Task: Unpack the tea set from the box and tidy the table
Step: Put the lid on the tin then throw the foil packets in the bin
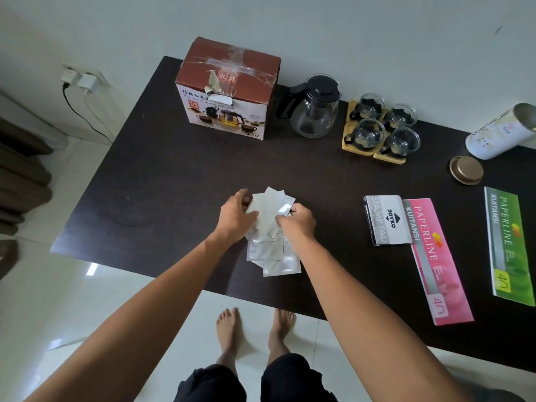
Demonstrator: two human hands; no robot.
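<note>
Several silver foil sachets (272, 248) lie in a loose pile near the front edge of the dark table (174, 175). My left hand (236, 217) and my right hand (298, 223) both rest on the pile's far part, fingers closed around some sachets. The brown tea set box (229, 88) stands taped shut at the back of the table. To its right stands a glass teapot (314, 107) with a black lid and handle. Several glass cups (383, 126) sit on wooden coasters beside the teapot.
A white tin (501, 132) lies on its side at the far right, its gold lid (466, 170) flat near it. A stamp pad box (387, 220), a pink receipt book (438, 262) and a green one (509, 248) lie at the right. My bare feet are below the table edge.
</note>
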